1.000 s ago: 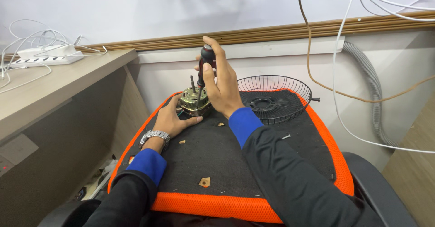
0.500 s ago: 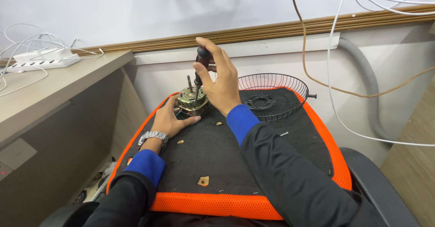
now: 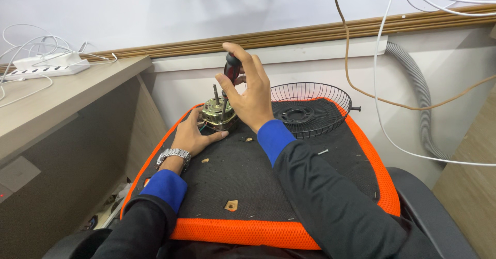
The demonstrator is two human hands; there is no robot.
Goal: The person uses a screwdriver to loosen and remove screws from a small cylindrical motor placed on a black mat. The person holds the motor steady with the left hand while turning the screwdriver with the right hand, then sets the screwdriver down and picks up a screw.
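A small brass-coloured fan motor (image 3: 217,113) with an upright shaft stands at the far end of a black mesh seat with an orange rim (image 3: 237,233). My left hand (image 3: 194,134) lies flat against the motor's near side and steadies it. My right hand (image 3: 250,91) is closed around the dark red and black handle of a screwdriver (image 3: 231,69), held upright with its tip down on the motor's top.
A black wire fan guard (image 3: 310,106) lies on the seat to the right of the motor. A loose screw (image 3: 323,151) and small brown scraps (image 3: 231,205) lie on the mesh. A white power strip (image 3: 44,65) sits on the desk at left. Cables and a grey hose (image 3: 418,93) hang at right.
My right hand has shifted slightly on the screwdriver handle, fingers more spread. The left hand and the motor stay in place; the view has moved a little.
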